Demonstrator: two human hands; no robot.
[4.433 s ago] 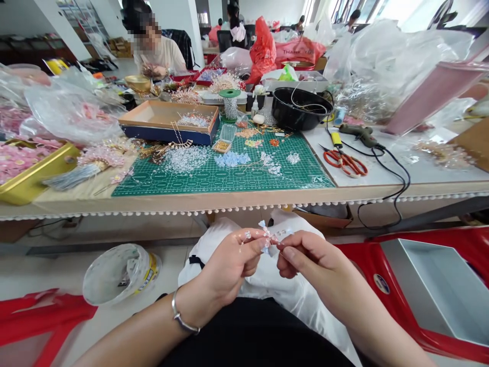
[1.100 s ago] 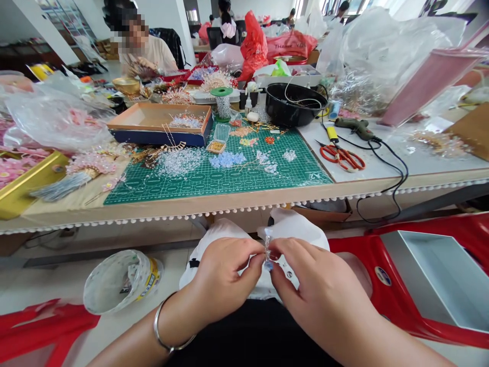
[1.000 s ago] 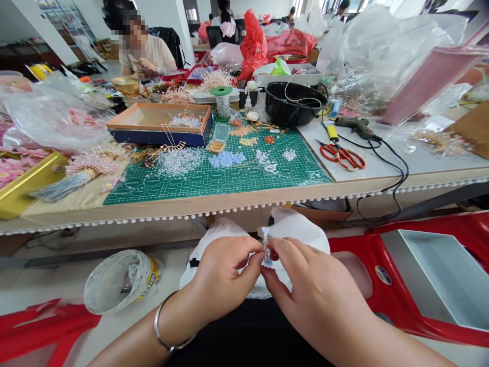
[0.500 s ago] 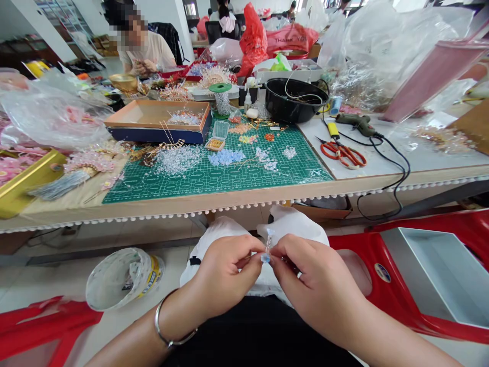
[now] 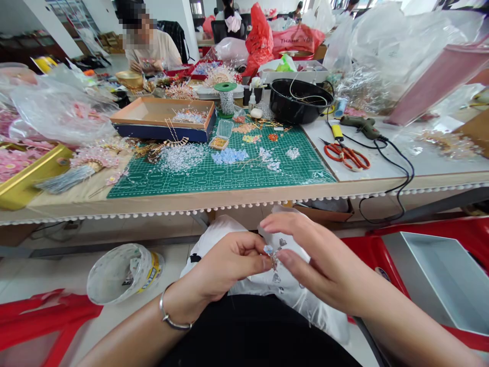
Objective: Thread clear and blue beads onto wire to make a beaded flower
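Above my lap, my left hand (image 5: pixel 233 260) pinches a small beaded sprig (image 5: pixel 275 277) between thumb and fingers. The sprig carries a pale blue flower at its top and clear, drop-like beads hanging below and beside it. My right hand (image 5: pixel 309 252) is beside it with fingers stretched and apart, its thumb close to the beads; whether it touches them I cannot tell. On the green cutting mat (image 5: pixel 183 183) in front lie blue flower pieces (image 5: pixel 229 156), a heap of clear beads (image 5: pixel 181 157) and several finished-looking sprigs (image 5: pixel 269 159).
Orange-handled scissors (image 5: pixel 347 155) and a glue gun (image 5: pixel 359 124) with a looping cord lie to the right. A black basin (image 5: pixel 300 102) and a shallow box (image 5: pixel 162 118) stand behind the mat. A bucket (image 5: pixel 118 275) is on the floor, left. A person sits across the table.
My right hand has let go of the sprig, opened and lifted its fingers. The sprig has turned in my left hand, and its clear beads now hang lower. The view has shifted slightly.
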